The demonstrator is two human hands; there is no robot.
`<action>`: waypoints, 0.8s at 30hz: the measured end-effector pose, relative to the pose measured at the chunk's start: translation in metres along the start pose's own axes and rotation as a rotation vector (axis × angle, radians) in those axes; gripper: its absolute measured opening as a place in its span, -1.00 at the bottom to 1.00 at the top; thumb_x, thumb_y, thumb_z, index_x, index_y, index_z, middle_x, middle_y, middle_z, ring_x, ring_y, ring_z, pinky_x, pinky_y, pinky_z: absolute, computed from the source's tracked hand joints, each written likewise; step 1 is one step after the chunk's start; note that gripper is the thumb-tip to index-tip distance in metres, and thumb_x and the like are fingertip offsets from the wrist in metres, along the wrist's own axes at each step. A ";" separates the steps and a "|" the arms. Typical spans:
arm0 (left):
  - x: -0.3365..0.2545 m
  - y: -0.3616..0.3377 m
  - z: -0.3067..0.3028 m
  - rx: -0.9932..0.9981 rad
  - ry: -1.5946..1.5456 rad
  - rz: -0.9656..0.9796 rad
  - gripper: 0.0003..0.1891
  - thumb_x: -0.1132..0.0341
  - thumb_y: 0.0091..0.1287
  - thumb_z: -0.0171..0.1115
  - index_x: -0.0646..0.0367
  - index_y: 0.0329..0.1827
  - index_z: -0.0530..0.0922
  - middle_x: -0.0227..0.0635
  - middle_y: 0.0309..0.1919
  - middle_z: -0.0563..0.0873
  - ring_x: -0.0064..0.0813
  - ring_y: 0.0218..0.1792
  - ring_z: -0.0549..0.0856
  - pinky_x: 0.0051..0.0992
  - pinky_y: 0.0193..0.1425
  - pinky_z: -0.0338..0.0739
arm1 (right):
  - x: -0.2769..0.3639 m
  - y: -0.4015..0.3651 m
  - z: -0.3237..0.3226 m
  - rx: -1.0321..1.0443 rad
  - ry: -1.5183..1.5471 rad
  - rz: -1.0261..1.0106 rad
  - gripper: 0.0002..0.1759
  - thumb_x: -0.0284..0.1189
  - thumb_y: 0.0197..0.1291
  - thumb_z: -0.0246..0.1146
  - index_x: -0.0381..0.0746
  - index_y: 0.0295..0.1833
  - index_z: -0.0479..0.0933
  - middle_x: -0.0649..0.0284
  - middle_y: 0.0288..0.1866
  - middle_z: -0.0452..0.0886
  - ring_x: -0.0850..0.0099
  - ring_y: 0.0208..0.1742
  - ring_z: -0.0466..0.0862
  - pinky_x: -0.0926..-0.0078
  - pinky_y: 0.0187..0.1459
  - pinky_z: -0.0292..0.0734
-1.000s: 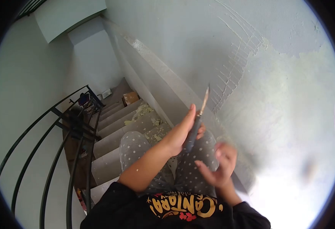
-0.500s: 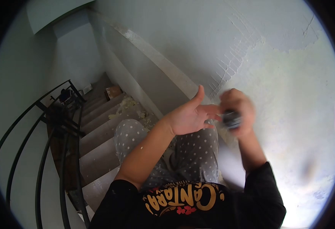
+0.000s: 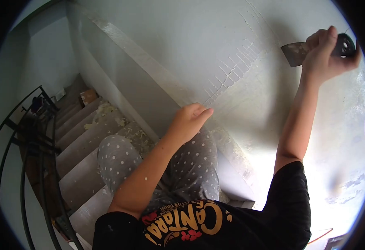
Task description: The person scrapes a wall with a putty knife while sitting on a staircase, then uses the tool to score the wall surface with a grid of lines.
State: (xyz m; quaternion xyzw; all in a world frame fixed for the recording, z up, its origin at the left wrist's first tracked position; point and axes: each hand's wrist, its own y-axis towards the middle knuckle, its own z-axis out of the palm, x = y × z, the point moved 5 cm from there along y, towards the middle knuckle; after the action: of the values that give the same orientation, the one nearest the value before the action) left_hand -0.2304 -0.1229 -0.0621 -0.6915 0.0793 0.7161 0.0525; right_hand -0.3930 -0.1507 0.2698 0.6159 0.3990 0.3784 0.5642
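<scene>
A putty knife [image 3: 295, 54] with a wide metal blade and a dark handle is in my right hand [image 3: 325, 58]. That hand is raised at the upper right, and the blade is close to the wall [image 3: 215, 37], casting a shadow on it. My left hand [image 3: 189, 121] hovers over my lap, fingers curled in and thumb laid along them, with nothing visible in it. Beyond it, a band of crosshatched scratches [image 3: 232, 74] runs diagonally up the painted wall. Right of the scratches the surface looks paler and scraped.
Stairs [image 3: 80, 156] descend to the left, littered with peeled paint flakes [image 3: 104, 111]. A brown box [image 3: 89, 96] sits farther down. Black metal railing [image 3: 24, 175] lines the far left. A sloping ledge [image 3: 136, 54] follows the wall beside the steps.
My right hand has swung up and right with the putty knife, from beside my left hand to the upper wall. The left hand has curled its spread fingers. The view has shifted right.
</scene>
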 end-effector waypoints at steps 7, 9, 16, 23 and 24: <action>0.033 0.021 -0.005 -0.270 0.439 0.151 -0.67 0.18 0.40 0.30 0.38 -0.16 0.64 -0.03 -0.20 0.72 -0.03 -0.15 0.69 -0.21 0.00 0.56 | 0.009 0.006 0.006 -0.085 -0.001 -0.173 -0.36 -0.73 0.20 0.28 -0.05 0.20 0.09 0.20 -0.53 0.49 0.56 -0.71 0.38 0.58 -0.75 0.24; 0.045 0.025 0.001 -0.227 0.479 0.143 -0.65 0.13 0.44 0.21 0.32 -0.19 0.65 -0.03 -0.19 0.72 -0.04 -0.12 0.70 -0.13 0.01 0.56 | 0.011 0.015 0.001 -0.070 0.028 -0.142 -0.34 -0.74 0.20 0.24 -0.05 0.25 0.07 0.21 -0.51 0.45 0.54 -0.68 0.35 0.55 -0.70 0.23; 0.051 0.016 0.011 -0.014 0.795 -0.077 -0.36 -0.12 0.59 -0.22 0.28 -0.20 0.65 0.05 -0.26 0.72 0.05 -0.11 0.72 -0.04 0.11 0.54 | -0.011 0.002 0.011 -0.088 -0.085 -0.030 -0.30 -0.73 0.18 0.21 -0.07 0.25 -0.03 0.23 -0.57 0.40 0.48 -0.70 0.38 0.48 -0.73 0.31; 0.055 0.019 0.012 0.019 0.818 -0.111 -0.38 -0.11 0.59 -0.20 0.29 -0.19 0.64 0.03 -0.29 0.73 0.08 -0.14 0.72 0.00 0.09 0.55 | -0.018 -0.009 0.015 -0.094 0.032 -0.088 -0.31 -0.58 0.18 0.33 -0.14 0.22 -0.01 0.19 -0.48 0.39 0.48 -0.65 0.42 0.52 -0.66 0.37; 0.056 0.019 0.012 0.017 0.834 -0.105 -0.37 -0.12 0.59 -0.20 0.29 -0.20 0.65 0.04 -0.28 0.74 0.10 -0.14 0.72 0.00 0.09 0.55 | -0.046 0.009 -0.018 -0.024 0.314 0.053 -0.22 -0.52 0.16 0.39 -0.20 0.24 -0.06 0.15 -0.44 0.44 0.47 -0.61 0.49 0.53 -0.63 0.41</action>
State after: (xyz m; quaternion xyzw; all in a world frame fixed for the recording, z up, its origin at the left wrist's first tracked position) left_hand -0.2482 -0.1410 -0.1165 -0.9248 0.0645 0.3705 0.0580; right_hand -0.4267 -0.1862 0.2798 0.5525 0.4616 0.4895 0.4920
